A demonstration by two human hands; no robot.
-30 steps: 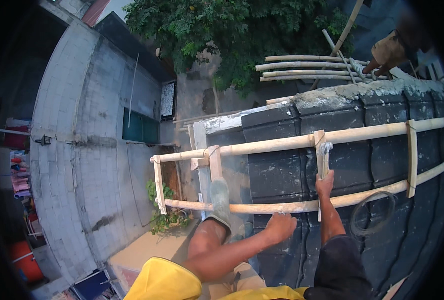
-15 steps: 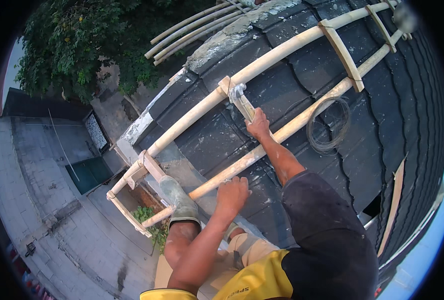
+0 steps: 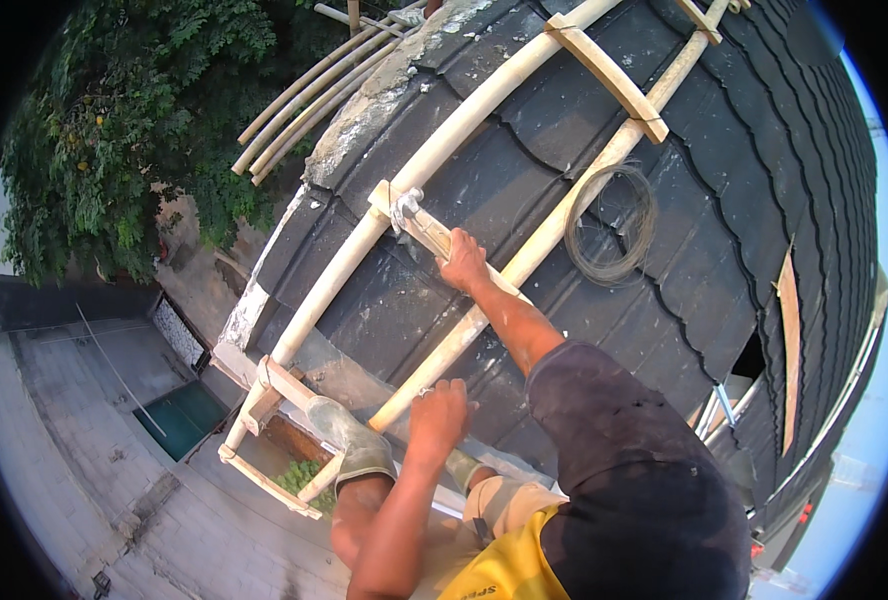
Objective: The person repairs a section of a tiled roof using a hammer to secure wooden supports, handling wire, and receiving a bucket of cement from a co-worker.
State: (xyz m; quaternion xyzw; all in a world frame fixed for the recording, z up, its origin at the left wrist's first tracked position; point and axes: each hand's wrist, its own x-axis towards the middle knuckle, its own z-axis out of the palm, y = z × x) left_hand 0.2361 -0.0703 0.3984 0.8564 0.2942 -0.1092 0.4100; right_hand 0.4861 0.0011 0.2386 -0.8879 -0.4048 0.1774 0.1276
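My right hand (image 3: 467, 262) is closed around the handle of what looks like a hammer (image 3: 405, 207), its grey-white head close to the upper pole. The handle lies along a rung of the pale wooden ladder (image 3: 454, 125), and my palm hides part of both. Just below the lower pole (image 3: 524, 265), my left hand (image 3: 440, 412) is curled into a fist in front of my knee. Whether it pinches something small cannot be made out. My foot, in a grey-green boot (image 3: 354, 435), rests at a lower rung.
Dark roof tiles (image 3: 684, 330) slope away right, with a coil of wire (image 3: 612, 225) beside the ladder. A loose wooden strip (image 3: 789, 350) lies near a gap in the tiles. Leftward, the roof's edge drops to grey paving (image 3: 64, 440); a tree (image 3: 124, 130) and several poles (image 3: 314, 100) stand beyond.
The view has shifted, so the ladder and roof appear farther left. My right hand keeps its grip near the same rung, and my left hand stays curled by the lower pole.
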